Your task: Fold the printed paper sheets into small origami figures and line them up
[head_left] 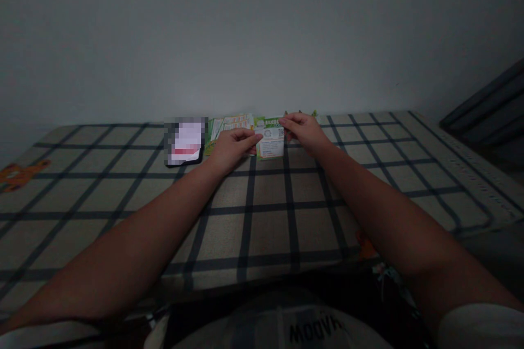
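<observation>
A small green and white printed packet (270, 142) is held upright between my two hands above the table. My left hand (235, 144) pinches its left edge between thumb and fingers. At its upper right corner, my right hand (303, 128) grips it the same way. Several flat printed sheets or packets (231, 121) in green, white and orange lie behind my left hand, partly covered by it. More green printed pieces (315, 114) show behind my right hand, mostly hidden. The small print cannot be read.
A dark-edged device with a pixelated bright screen (188, 142) lies left of the sheets. Everything rests on a checked tablecloth (266, 223) with orange figures. A plain wall (262, 38) rises behind the table. Something dark and slatted (487, 103) stands at the right.
</observation>
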`<state>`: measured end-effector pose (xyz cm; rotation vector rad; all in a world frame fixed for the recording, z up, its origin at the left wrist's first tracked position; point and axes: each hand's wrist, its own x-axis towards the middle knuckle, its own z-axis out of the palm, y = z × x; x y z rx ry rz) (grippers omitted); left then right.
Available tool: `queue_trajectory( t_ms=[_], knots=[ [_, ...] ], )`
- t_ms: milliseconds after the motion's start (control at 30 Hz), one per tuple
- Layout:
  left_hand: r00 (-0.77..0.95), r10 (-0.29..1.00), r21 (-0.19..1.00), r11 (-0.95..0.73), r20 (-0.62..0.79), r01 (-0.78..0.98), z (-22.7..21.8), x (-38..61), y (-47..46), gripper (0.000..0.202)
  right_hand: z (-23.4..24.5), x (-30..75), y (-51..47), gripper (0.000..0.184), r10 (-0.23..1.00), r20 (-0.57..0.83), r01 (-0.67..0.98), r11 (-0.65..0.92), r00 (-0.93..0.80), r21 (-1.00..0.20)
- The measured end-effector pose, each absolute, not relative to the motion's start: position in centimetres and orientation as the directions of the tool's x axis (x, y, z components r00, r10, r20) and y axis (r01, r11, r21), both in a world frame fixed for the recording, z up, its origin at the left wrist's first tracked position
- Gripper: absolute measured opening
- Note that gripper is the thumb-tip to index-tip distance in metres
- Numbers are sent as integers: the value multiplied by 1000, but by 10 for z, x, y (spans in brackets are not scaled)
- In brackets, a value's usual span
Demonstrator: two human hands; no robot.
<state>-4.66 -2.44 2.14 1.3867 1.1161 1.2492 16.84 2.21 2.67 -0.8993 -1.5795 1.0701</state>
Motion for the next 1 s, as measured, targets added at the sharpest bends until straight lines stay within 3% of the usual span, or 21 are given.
queue_trajectory(
  t_ms=[500,867,1000],
  knots=[
    [72,979,974,-199,192,112,21,-48,-24,33,31,167,17,32,910,351,30,366,-221,-930],
    [99,972,969,-223,214,103,20,-49,-22,33,30,162,15,44,929,260,-64,252,-263,-966],
    [67,971,965,-235,229,117,17,-51,-18,34,31,163,14,41,917,220,-5,232,-333,-973]
  ],
)
